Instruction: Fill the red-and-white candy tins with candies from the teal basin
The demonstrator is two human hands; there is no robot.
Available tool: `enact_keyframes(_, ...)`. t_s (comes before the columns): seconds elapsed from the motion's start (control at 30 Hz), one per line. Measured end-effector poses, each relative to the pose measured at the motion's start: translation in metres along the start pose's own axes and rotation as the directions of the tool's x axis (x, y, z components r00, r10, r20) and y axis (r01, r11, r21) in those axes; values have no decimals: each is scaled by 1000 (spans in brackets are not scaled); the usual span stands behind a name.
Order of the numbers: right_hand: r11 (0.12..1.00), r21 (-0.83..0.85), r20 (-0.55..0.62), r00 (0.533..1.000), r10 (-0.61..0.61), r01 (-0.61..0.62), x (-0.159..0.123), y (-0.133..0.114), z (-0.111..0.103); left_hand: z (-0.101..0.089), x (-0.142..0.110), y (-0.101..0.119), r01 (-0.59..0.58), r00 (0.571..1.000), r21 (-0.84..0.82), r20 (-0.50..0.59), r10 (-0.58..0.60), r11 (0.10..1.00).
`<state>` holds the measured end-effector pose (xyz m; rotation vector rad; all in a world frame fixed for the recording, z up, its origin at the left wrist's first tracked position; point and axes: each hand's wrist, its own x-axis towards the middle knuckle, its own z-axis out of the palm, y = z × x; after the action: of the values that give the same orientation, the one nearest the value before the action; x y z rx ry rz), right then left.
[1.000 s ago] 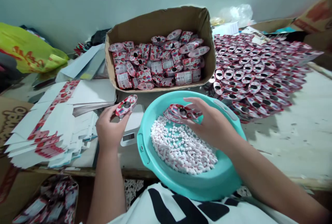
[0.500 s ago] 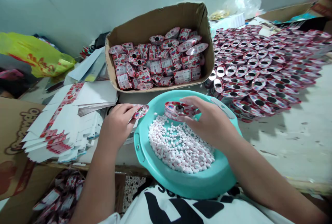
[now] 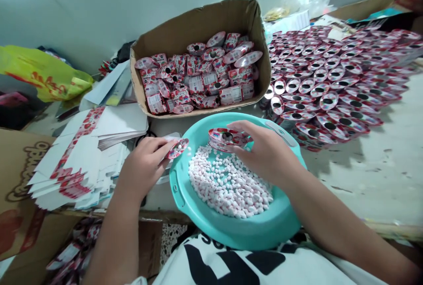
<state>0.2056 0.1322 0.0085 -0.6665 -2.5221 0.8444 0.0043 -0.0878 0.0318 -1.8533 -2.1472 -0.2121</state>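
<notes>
A teal plastic basin (image 3: 185, 188) sits at the table's near edge with a heap of small white and pink candies (image 3: 228, 183) in it. My left hand (image 3: 142, 168) is closed on one small red and pink oval pack (image 3: 177, 147), tilted at the basin's left rim with candies showing in its opening. My right hand (image 3: 267, 153) hovers over the basin, fingers closed on a small stack of the same empty oval packs (image 3: 226, 137).
A cardboard box (image 3: 198, 29) of filled packs stands behind the basin. Rows of empty oval packs (image 3: 330, 82) cover the table to the right. Flat white carton blanks (image 3: 86, 153) lie stacked at the left, a yellow bag (image 3: 42, 73) behind them.
My left hand has brought its pack from above the scale down to the basin's left rim. The right hand with its stack has barely shifted. The view has tilted slightly.
</notes>
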Motion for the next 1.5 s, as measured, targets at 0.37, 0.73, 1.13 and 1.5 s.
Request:
enact_keyframes(0.37,1000,-17,70,997,-23,25,0,-1,7,14,-5,4,-29,997,28,-75,32,999)
enact_keyframes(0.73,999,3,-73,996,-53,53,1,0,7,16,-13,0,-34,998,-33,-61,32,999)
enact_keyframes(1.13,1000,15,-112,994,-18,20,-2,4,10,18,-15,-2,0,993,-182,-120,-22,983)
enact_keyframes(1.5,1000,11,-165,986,29,-27,-3,9,12,31,-14,-12,127,966,-301,-178,-187,945)
